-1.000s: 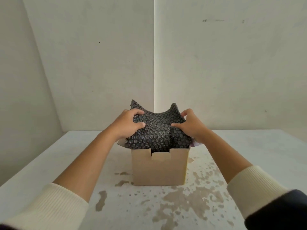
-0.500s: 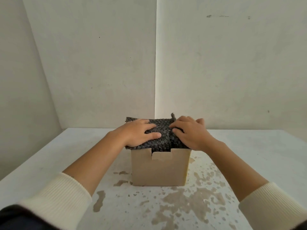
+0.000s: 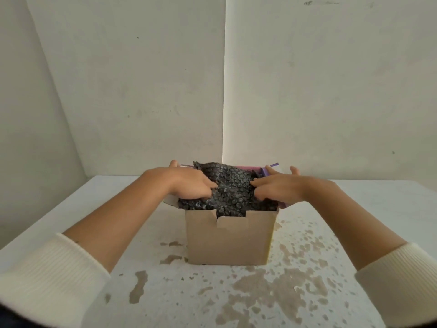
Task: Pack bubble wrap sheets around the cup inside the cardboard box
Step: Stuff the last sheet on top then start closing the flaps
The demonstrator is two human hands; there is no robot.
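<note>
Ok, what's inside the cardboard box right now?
Dark bubble wrap fills the cardboard box to its open top, with the left hand and right hand pushing into it. A purple edge shows at the back rim. No cup is visible; the wrap covers everything below.

A cardboard box (image 3: 229, 237) stands open on the white worktop (image 3: 354, 197), heaped with dark bubble wrap (image 3: 230, 185) that rises above its rim. The left hand (image 3: 189, 184) bears on the wrap at the box's 9 o'clock with its fingers curled into it. The right hand (image 3: 276, 188) digs in at 3 o'clock, two fingertips lifted. A purple flap (image 3: 267, 171) shows at 2 o'clock. Brown patches (image 3: 260, 280) mottle the worktop at 6 o'clock.
</note>
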